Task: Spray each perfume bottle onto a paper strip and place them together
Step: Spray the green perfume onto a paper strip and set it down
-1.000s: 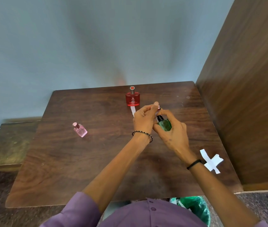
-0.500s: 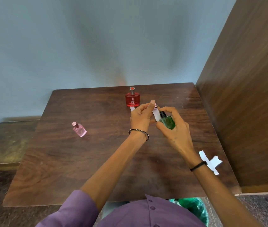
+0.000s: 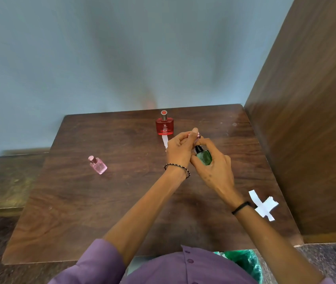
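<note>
A: Where is the green perfume bottle [image 3: 203,157]?

B: In the right hand [image 3: 214,171], above the middle of the wooden table [image 3: 105,201]. The fingers wrap its lower body, the black spray head points up and away, and the forefinger curls over the top of it.

A: And the left hand [image 3: 178,149]?

B: It is pressed against the right one, fingers pinched narrow around something small and pinkish [image 3: 198,135] at the tips. I cannot tell whether that is a cap. Whether it also holds a strip is hidden behind the fingers.

A: The other bottles?

B: The red perfume bottle [image 3: 164,125] stands upright near the far edge, just beyond the hands. A white paper strip [image 3: 165,141] lies on the table touching its near side, its near end running behind the left hand. The pink perfume bottle [image 3: 98,165] stands well apart to the left, on its own.

A: Any more paper?

B: Two spare strips [image 3: 263,204] lie crossed near the right edge of the table, just beside the right wrist with its black band [image 3: 241,208]. The left wrist wears a beaded bracelet [image 3: 176,167].
</note>
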Tool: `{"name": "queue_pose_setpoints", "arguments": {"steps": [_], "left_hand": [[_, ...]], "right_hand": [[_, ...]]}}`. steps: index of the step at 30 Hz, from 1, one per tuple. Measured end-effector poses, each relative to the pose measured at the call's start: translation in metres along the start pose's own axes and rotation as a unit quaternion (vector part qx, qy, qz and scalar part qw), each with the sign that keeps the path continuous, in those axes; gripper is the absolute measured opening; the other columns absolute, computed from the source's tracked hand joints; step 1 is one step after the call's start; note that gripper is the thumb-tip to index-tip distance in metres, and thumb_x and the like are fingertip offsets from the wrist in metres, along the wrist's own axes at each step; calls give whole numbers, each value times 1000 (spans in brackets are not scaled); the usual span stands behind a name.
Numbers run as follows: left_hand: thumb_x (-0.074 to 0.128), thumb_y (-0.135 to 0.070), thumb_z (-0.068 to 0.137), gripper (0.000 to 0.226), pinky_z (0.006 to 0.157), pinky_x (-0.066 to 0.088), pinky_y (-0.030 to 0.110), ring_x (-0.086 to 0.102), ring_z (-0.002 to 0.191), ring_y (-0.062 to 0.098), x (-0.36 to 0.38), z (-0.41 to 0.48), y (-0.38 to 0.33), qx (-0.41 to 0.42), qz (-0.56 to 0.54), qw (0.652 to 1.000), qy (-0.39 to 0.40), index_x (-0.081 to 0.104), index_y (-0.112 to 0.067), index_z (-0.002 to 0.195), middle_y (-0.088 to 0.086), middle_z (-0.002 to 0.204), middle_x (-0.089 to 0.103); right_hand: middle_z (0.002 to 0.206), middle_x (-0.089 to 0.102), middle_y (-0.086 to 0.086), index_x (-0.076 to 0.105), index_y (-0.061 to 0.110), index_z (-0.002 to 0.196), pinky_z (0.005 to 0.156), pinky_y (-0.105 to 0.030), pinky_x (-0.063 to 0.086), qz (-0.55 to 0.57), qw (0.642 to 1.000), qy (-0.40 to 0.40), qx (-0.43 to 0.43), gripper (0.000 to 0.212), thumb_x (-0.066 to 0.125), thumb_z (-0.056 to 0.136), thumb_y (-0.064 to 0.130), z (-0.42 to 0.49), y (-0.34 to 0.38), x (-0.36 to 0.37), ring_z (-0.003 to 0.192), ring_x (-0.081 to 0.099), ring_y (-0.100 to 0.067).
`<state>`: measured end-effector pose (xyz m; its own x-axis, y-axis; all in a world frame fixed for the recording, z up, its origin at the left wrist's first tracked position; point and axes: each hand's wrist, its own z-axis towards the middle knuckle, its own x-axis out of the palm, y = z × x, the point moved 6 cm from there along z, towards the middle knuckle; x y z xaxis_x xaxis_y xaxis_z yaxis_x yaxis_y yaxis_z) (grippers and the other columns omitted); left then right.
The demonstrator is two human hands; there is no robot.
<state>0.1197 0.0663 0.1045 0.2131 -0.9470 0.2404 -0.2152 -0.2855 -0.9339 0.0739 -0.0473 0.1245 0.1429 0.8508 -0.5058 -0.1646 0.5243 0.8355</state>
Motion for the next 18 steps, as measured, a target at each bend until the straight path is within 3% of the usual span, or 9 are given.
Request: {"name": "queue_pose_setpoints", "arguments": {"steps": [3,5,9,13,15,18], "left_hand": [[73,-24,91,29,70,62,28,72,81,20,0,2,-4,-6,-25,1000,-1,72,3,100,17,91,76],[72,-25,92,29,64,62,27,73,81,20,-1,3,-7,-9,-32,999,1,72,3,101,17,94,76],[72,-25,91,27,57,58,22,72,71,11,-2,3,-6,-11,-17,1000,4,73,1,100,6,82,75],[73,-25,91,22,60,58,20,71,70,8,-1,2,-4,-4,-4,1000,2,74,-3,93,2,78,74],[73,-25,90,23,60,57,20,71,69,6,-1,2,-3,-2,2,1000,3,74,-2,94,0,77,75],[73,-24,91,30,61,60,24,73,73,11,-1,2,-4,-5,-6,1000,4,73,4,102,4,82,76]], "right_hand": [[96,69,24,57,41,117,70,-5,45,12,1000,-18,-11,31,71,89,37,1,0,-2,83,66,3],[99,68,25,57,37,119,69,-2,43,21,1000,-13,-17,35,73,88,29,2,1,-3,86,65,4],[81,66,27,57,39,115,58,-8,43,12,1000,9,-14,35,73,86,27,7,-1,-6,69,63,0],[73,66,23,57,43,112,69,-20,49,-5,1000,6,-8,30,72,88,33,6,-4,-5,66,61,-4],[78,65,28,57,43,113,74,-27,51,2,1000,-2,3,31,73,89,34,5,-7,-4,70,62,-2],[95,68,27,57,40,118,70,-10,48,38,999,1,-2,37,74,87,30,4,-8,-4,81,66,3]]}}
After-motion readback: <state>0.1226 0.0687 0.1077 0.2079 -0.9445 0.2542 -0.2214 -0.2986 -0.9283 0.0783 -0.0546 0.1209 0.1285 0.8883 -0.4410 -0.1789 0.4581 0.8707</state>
